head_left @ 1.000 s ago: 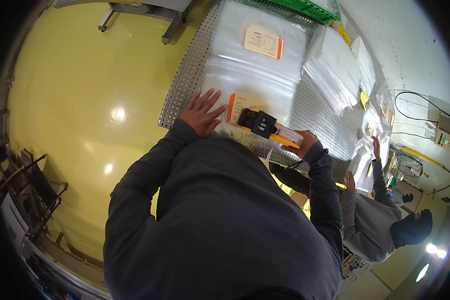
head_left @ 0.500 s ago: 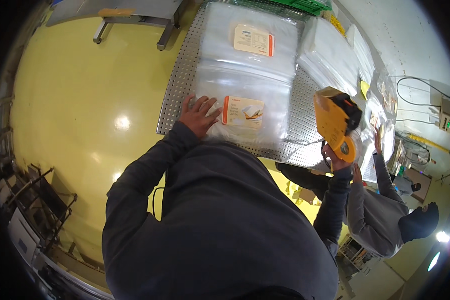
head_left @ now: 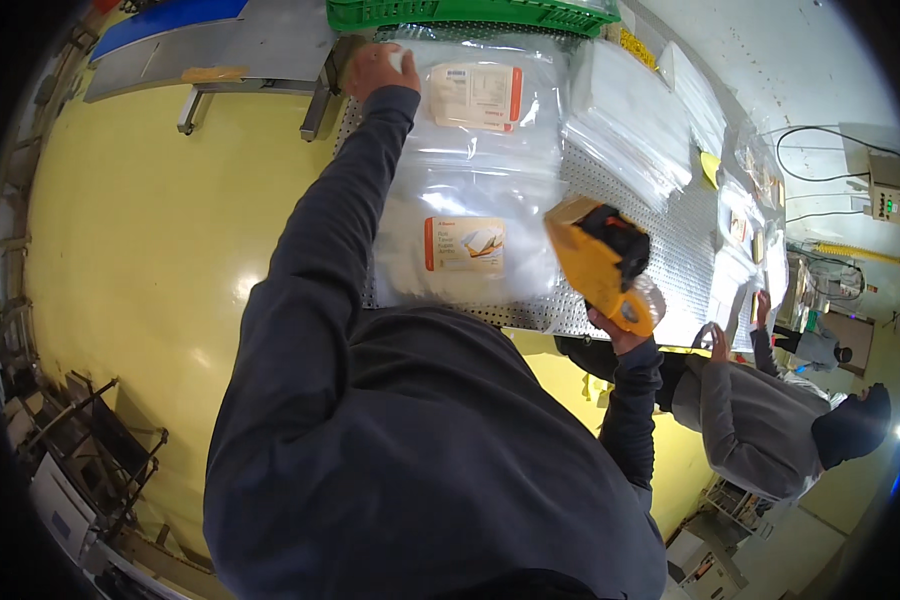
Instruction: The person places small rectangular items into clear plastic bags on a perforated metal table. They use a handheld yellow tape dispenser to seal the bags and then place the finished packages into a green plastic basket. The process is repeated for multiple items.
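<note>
Two clear plastic packs with printed cards lie one behind the other on the perforated metal table. My left hand (head_left: 378, 70) reaches to the far left corner of the far pack (head_left: 470, 140), its fingers curled closed at the clear plastic there. The near pack (head_left: 400, 270), with an orange-and-cream card, lies just in front of my body. My right hand (head_left: 618, 332) is closed round a yellow hand-held tape dispenser (head_left: 582, 252) with black parts and a roll at its lower end. The dispenser is held up over the table, right of the near pack.
A green plastic crate (head_left: 470, 14) stands at the table's far end. Stacks of clear plastic bags (head_left: 630, 110) lie to the right on the perforated table (head_left: 660, 235). A co-worker in grey (head_left: 745, 420) works at the right. A metal bench (head_left: 260, 50) stands at the far left.
My left hand has moved from the near pack's left edge to the far pack's far corner, and its fingers have curled. The tape dispenser in my right hand has come left, closer to the packs.
</note>
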